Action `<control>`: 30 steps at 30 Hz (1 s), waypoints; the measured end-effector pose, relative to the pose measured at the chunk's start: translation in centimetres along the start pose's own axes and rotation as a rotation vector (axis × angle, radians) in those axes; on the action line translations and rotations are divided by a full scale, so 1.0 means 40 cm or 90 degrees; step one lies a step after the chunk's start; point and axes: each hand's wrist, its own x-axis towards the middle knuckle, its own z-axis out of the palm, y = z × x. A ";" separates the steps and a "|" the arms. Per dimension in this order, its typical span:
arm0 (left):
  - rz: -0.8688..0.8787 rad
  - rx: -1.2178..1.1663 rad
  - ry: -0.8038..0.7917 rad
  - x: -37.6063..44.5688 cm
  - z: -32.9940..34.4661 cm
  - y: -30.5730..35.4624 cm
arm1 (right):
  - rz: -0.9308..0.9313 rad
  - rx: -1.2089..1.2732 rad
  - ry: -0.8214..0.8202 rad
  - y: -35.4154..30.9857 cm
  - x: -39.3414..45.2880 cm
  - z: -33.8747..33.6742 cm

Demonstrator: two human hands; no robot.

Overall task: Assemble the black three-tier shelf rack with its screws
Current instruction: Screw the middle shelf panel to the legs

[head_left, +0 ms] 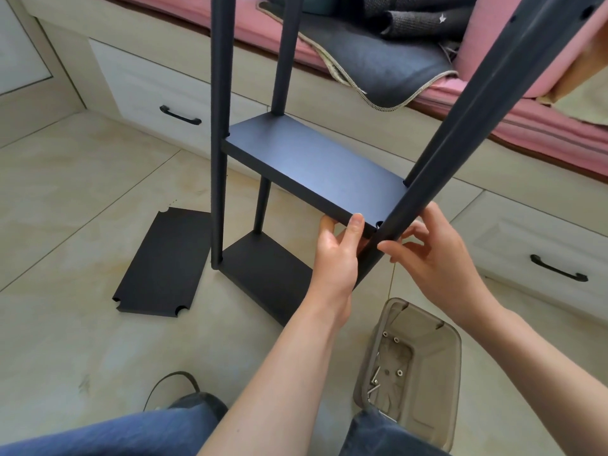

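From the head camera, the half-built rack stands on the tiled floor (82, 179) before the bed's drawers. The left hand (335, 255) grips the near edge of the middle shelf (312, 166), thumb on top and fingers underneath. The right hand (437, 255) curls loosely at the near right post (467, 133); I cannot tell whether it pinches a screw. The bottom shelf (263, 274) is fitted; the third shelf panel (161, 261) lies flat on the floor. Matte, stiff boards with notched corners and round tubes: probably light but wobbly, best steadied at the shelf edge. Screws sit in the translucent bin (437, 383).
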 end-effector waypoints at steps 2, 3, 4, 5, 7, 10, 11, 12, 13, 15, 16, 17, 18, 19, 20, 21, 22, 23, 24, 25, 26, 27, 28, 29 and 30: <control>0.008 -0.012 0.004 0.002 -0.003 -0.002 | -0.003 -0.007 -0.001 0.003 0.004 0.001; 0.011 -0.017 0.007 0.003 -0.003 -0.003 | -0.002 -0.010 -0.002 0.004 0.007 0.001; 0.013 -0.017 0.011 0.005 -0.004 -0.004 | 0.001 -0.012 -0.002 0.005 0.009 0.000; 0.014 -0.015 0.014 0.006 -0.003 -0.004 | 0.005 -0.012 -0.003 0.006 0.012 0.000; 0.018 -0.013 0.013 0.008 -0.001 -0.003 | 0.007 -0.018 -0.004 0.007 0.015 -0.001; 0.019 -0.010 0.007 0.010 -0.004 -0.006 | 0.008 -0.027 -0.003 0.008 0.017 0.000; 0.019 -0.011 0.005 0.011 -0.005 -0.007 | 0.011 -0.026 -0.002 0.009 0.017 0.001; 0.018 -0.013 0.003 0.011 -0.005 -0.008 | 0.013 -0.026 -0.002 0.009 0.018 0.002; 0.017 -0.014 0.004 0.012 -0.005 -0.008 | 0.011 -0.031 -0.004 0.009 0.018 0.004; 0.014 -0.010 0.006 0.012 -0.002 -0.003 | 0.002 -0.046 -0.010 0.008 0.019 0.007; 0.012 -0.007 0.009 0.011 0.001 -0.001 | 0.000 -0.052 -0.011 0.007 0.019 0.007; 0.009 -0.007 0.012 0.011 0.003 0.001 | -0.002 -0.059 -0.011 0.007 0.021 0.006; 0.009 -0.009 0.012 0.012 0.004 0.000 | -0.003 -0.065 -0.011 0.007 0.023 0.004; 0.010 -0.011 0.012 0.013 0.004 -0.001 | -0.004 -0.069 -0.011 0.008 0.023 0.002; 0.013 -0.010 0.012 0.013 0.003 -0.002 | -0.009 -0.073 -0.011 0.009 0.024 0.000; 0.012 -0.009 0.012 0.013 0.002 -0.002 | -0.016 -0.077 -0.011 0.010 0.024 -0.001; 0.009 -0.008 0.011 0.012 0.001 -0.003 | -0.024 -0.079 -0.010 0.010 0.024 -0.002; 0.005 -0.006 0.009 0.012 0.000 -0.003 | -0.032 -0.082 -0.007 0.011 0.023 -0.002; 0.002 -0.003 0.007 0.010 -0.003 -0.004 | -0.039 -0.088 -0.005 0.011 0.022 -0.002; -0.002 0.000 0.007 0.010 -0.005 -0.004 | -0.046 -0.096 -0.003 0.011 0.022 -0.002; -0.004 0.002 0.005 0.009 -0.007 -0.004 | -0.051 -0.104 -0.004 0.012 0.021 -0.002; -0.006 0.002 0.004 0.008 -0.009 -0.004 | -0.056 -0.107 -0.006 0.012 0.021 -0.003; -0.006 0.002 0.005 0.008 -0.010 -0.003 | -0.060 -0.105 -0.009 0.012 0.020 -0.003; -0.005 0.002 0.011 0.008 -0.010 -0.002 | -0.065 -0.104 -0.012 0.012 0.020 -0.003; -0.005 0.003 0.020 0.008 -0.008 0.000 | -0.069 -0.104 -0.015 0.012 0.019 -0.002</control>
